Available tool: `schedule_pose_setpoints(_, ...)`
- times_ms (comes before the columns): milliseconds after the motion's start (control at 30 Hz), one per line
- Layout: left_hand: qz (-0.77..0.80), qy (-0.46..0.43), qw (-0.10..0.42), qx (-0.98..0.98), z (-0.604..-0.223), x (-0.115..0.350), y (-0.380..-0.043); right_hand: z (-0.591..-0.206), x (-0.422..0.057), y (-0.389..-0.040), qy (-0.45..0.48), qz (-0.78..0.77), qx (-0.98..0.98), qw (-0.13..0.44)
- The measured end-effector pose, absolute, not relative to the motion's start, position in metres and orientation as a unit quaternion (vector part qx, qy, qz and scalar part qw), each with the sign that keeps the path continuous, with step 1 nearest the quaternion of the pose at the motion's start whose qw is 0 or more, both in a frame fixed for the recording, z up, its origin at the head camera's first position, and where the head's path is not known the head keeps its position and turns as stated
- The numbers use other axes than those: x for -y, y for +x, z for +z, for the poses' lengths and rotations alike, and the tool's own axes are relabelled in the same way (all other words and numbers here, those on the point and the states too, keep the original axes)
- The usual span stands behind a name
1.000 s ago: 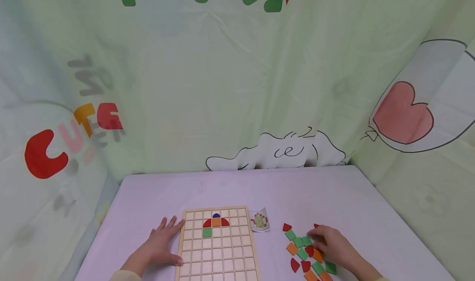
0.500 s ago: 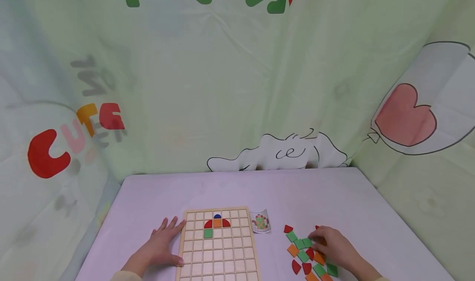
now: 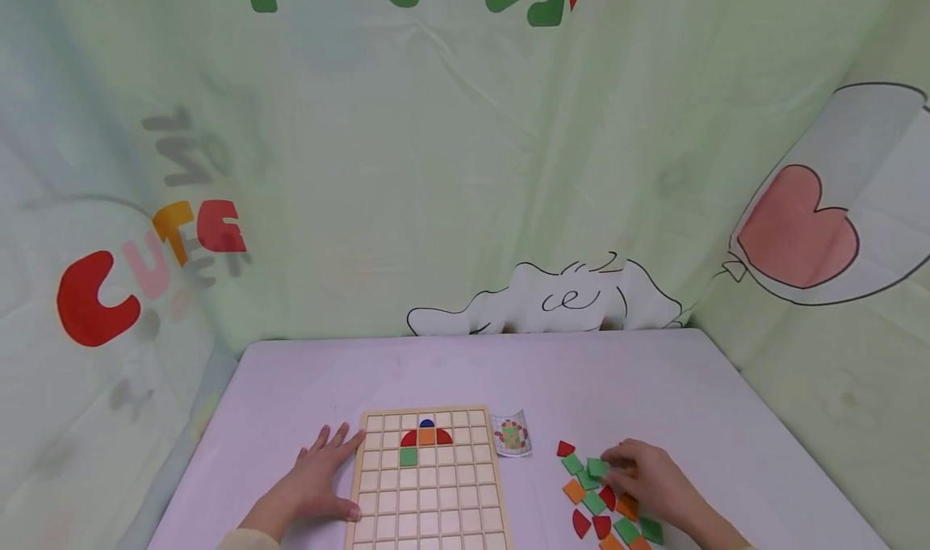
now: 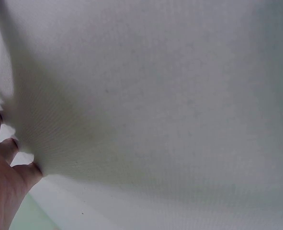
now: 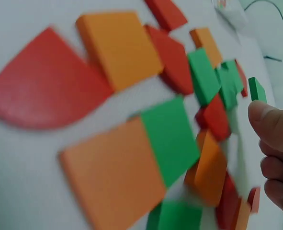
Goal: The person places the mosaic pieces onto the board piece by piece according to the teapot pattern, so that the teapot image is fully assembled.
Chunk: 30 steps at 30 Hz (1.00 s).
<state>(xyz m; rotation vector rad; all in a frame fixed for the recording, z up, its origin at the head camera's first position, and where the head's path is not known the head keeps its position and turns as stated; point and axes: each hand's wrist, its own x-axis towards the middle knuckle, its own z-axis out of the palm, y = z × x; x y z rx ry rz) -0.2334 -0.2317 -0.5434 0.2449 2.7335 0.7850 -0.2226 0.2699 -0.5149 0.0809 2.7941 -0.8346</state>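
A wooden grid board [image 3: 429, 500] lies on the table in the head view. Near its top sit a blue piece [image 3: 427, 423], an orange square [image 3: 426, 437] between two red quarter-round tiles [image 3: 444, 437], and a green square [image 3: 409, 456]. My left hand [image 3: 314, 477] rests along the board's left edge, fingers spread and thumb at the frame. My right hand [image 3: 650, 477] pinches a green square tile [image 5: 257, 89] between thumb and fingers, over the scattered tiles. The left wrist view is mostly pale cloth, with part of the left hand [image 4: 5, 175] at its edge.
Loose red, green and orange tiles [image 3: 574, 492] lie right of the board, partly beneath the right hand. A small printed pattern card [image 3: 513, 434] lies against the board's upper right side. Printed curtains [image 3: 450, 170] enclose the table [image 3: 407, 372] at the back and sides.
The green square tile that lay among the others is now held in my right hand's fingertips, tilted and slightly raised. My left hand stays at the board.
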Motion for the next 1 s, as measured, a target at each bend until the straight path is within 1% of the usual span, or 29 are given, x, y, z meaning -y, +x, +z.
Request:
schedule_pose_setpoints(300, 0.265, 0.087, 0.15, -0.948, -0.529, 0.228, -0.23, -0.507, -0.236, -0.226, 0.0, -0.307, -0.949, 0.071)
schedule_pose_setpoints(500, 0.261, 0.082, 0.15, -0.95, -0.527, 0.226, -0.23, -0.504, -0.213, -0.23, -0.076, -0.318, -0.944, 0.044)
schedule_pose_setpoints(733, 0.26, 0.089, 0.145, -0.951, -0.529, 0.228, -0.23, -0.501, -0.184, -0.239, -0.105, -0.325, -0.938, 0.053)
schedule_pose_setpoints(1000, 0.26, 0.086, 0.146, -0.951, -0.528, 0.228, -0.231, -0.507, -0.153, -0.248, -0.19, -0.354, -0.915, 0.046)
